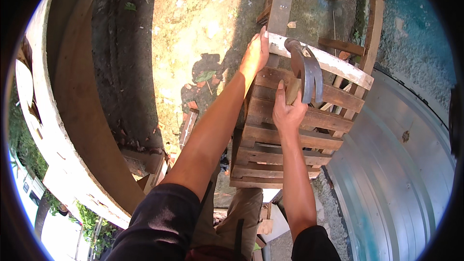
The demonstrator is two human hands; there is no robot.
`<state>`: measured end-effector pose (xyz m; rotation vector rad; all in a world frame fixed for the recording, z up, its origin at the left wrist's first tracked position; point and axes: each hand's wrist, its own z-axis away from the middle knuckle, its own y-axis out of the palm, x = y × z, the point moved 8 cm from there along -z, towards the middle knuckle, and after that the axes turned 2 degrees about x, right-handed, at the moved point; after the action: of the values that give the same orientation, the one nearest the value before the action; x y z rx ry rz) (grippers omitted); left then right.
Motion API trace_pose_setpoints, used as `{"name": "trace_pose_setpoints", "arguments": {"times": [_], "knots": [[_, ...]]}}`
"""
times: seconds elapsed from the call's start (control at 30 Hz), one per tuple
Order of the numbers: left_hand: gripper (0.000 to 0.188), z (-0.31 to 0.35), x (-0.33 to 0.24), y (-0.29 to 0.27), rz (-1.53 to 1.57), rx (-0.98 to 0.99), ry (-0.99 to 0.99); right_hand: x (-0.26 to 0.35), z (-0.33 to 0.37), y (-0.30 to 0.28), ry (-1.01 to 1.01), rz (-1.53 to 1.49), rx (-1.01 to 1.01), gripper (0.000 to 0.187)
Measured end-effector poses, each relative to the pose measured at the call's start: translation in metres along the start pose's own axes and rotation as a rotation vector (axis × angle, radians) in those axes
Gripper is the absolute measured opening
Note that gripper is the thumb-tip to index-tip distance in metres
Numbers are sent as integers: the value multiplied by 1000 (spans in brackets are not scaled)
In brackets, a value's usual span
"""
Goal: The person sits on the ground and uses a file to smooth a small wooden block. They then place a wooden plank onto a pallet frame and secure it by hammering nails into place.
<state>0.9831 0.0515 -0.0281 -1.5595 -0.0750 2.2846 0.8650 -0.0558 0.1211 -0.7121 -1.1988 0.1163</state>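
– Dark sleeve (157,215) closest, low left. Biggest beyond it?
– Ground (193,0), part sun, part shadow. Next, ridged metal sheet (396,140), right side. Then crate (290,138), rough slats, between the two.
– On the crate?
– White slat (333,64), laid across it, past the row of bare slats.
– Hands?
– Left hand (256,54) at the white slat's left end; cannot tell whether fingers close round it. Right hand (290,112) wrapped firmly about a hammer (300,63) by its handle.
– Hammer where?
– Above the white slat, claw toward the wearer. Contact: cannot tell.
– Smallest?
– Green leaf (205,76), on the shaded ground.
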Motion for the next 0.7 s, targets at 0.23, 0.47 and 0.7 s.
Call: {"name": "trace_pose_setpoints", "arguments": {"times": [0.23, 0.47, 0.7], "knots": [[54, 4, -13, -2, 67, 11, 43, -35, 2, 22, 226, 256, 215, 14], [51, 4, -8, -3, 0, -51, 162, -33, 20, 25, 80, 5, 193, 15], [51, 7, -5, -2, 82, -68, 85, -26, 15, 7, 22, 21, 9, 9]]}}
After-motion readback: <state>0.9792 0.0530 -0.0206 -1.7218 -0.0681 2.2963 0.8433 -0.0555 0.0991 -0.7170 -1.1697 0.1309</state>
